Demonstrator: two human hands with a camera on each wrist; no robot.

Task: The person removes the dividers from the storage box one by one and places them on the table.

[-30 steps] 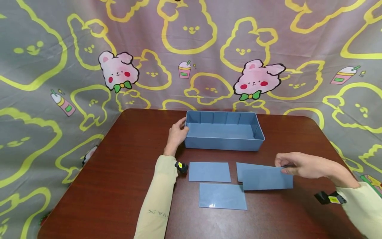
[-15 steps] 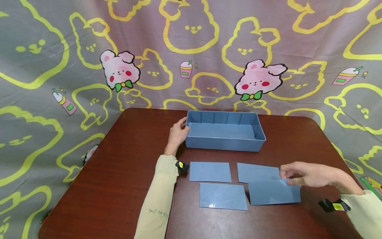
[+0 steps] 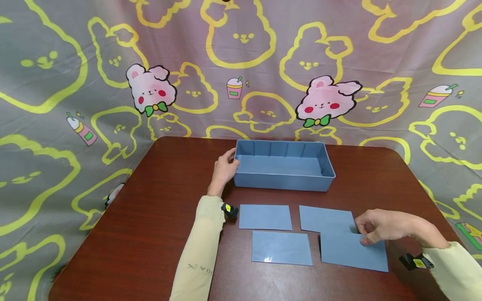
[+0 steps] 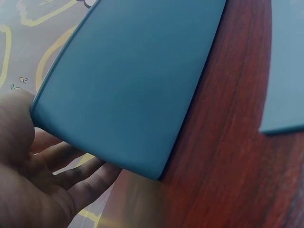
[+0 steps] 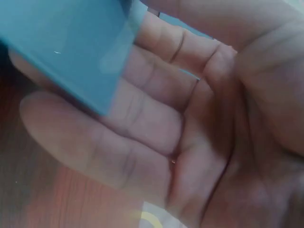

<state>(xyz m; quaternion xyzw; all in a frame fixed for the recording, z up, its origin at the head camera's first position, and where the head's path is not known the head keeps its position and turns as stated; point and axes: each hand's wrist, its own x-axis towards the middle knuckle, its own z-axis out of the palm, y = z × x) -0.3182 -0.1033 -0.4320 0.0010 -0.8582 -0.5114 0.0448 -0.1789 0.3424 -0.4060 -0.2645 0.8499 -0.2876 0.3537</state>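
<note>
In the head view an open-topped blue plastic box [image 3: 284, 182] stands toward the back of the table. My left hand [image 3: 224, 169] grips its left end, thumb at the rim and fingers along the outside; the left wrist view has the same hand [image 4: 52, 175] at the box's end wall [image 4: 128, 85]. On the right, my right hand [image 3: 391, 228] pinches the top edge of a thin blue rectangular panel [image 3: 350, 253] between thumb and fingers. That panel partly overlaps a second panel [image 3: 325, 218] behind it. In the right wrist view, the fingers [image 5: 142, 104] lie behind the held panel [image 5: 71, 52].
Two more blue panels lie flat in front of the box, one nearer it [image 3: 265, 216] and one closer to me [image 3: 281, 248]. All rest on a dark reddish-brown table [image 3: 150, 217]. A patterned curtain [image 3: 260, 75] hangs behind the table and at its sides.
My right hand has brought its panel toward me and slightly right, lowering it, so more of the panel behind shows. The left hand and the box have stayed put.
</note>
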